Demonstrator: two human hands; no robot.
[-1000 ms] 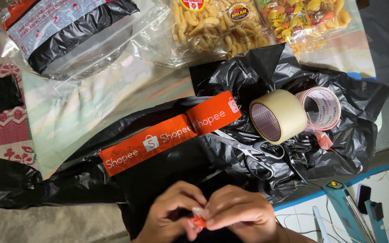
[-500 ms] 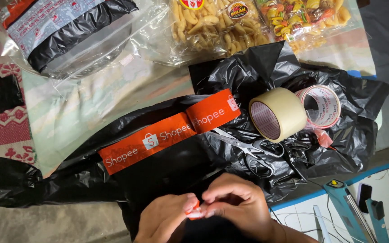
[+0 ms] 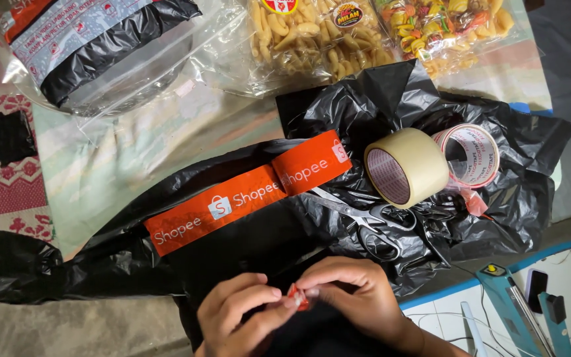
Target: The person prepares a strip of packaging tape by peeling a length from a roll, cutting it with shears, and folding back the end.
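Your left hand (image 3: 236,317) and right hand (image 3: 358,297) meet at the bottom edge of the view, fingers narrowed to a pinch on a small orange-red scrap of tape (image 3: 297,297) held between both sets of fingertips. The scrap sits low and centred, just over the near edge of the black plastic bag (image 3: 186,258) — a wrapped bundle that stretches across the tabletop (image 3: 127,165) from the far left to the right.

A long strip of orange tape (image 3: 246,192) with white print runs slantwise across the bag, just beyond your hands. A pair of scissors (image 3: 365,221) lies on the black plastic right above your right hand, handles toward you. Past them a beige tape roll (image 3: 408,165) stands on edge, touching a printed white-and-red tape roll (image 3: 474,155) on its right. At the far edge lie clear bags of pale snacks (image 3: 312,33) and coloured snacks (image 3: 444,26), and a clear bag holding a black parcel (image 3: 100,46) at far left. A blue tool (image 3: 517,307) lies on the tiled floor at lower right.
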